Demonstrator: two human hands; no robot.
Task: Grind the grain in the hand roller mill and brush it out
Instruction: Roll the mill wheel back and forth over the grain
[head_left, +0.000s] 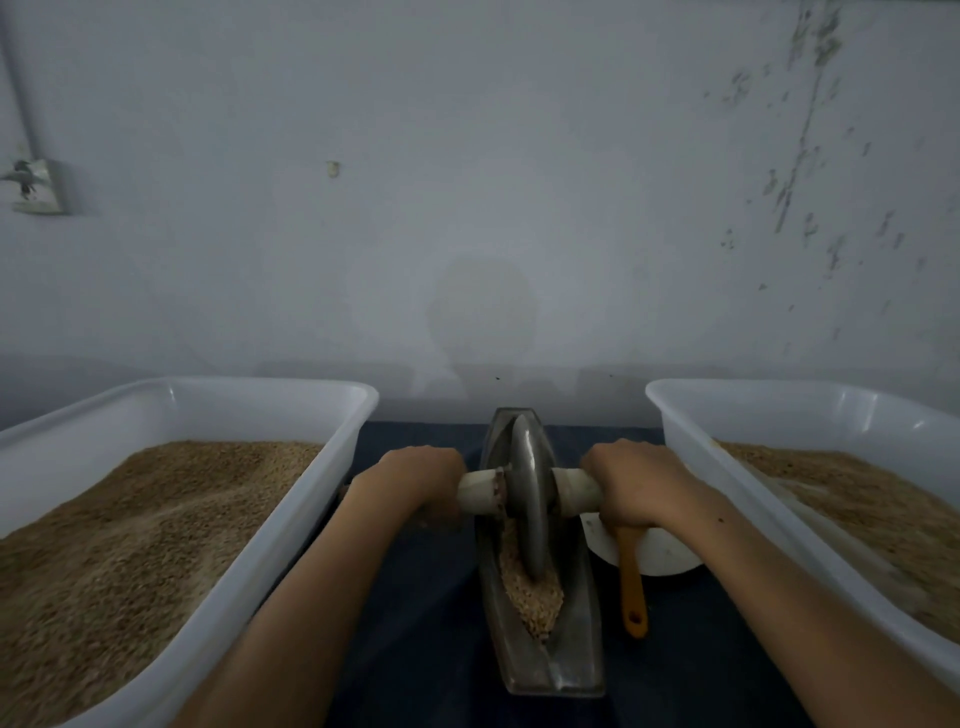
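Observation:
A boat-shaped metal trough (576, 639) of the hand roller mill lies lengthwise on the dark cloth in the middle. A metal grinding wheel (527, 493) stands upright in it on a pale wooden axle handle (480, 491). Crushed grain (530, 597) fills the near part of the groove in front of the wheel. My left hand (415, 480) grips the axle's left end and my right hand (631, 480) grips its right end. A brush with an orange handle (632, 582) lies across a white bowl (670, 553) just right of the trough, under my right wrist.
Two large white plastic tubs with brown grain flank the mill: the left tub (322, 499) and the right tub (691, 467). A grey wall (467, 208) rises right behind the table. A dark blue cloth (426, 623) covers the tabletop.

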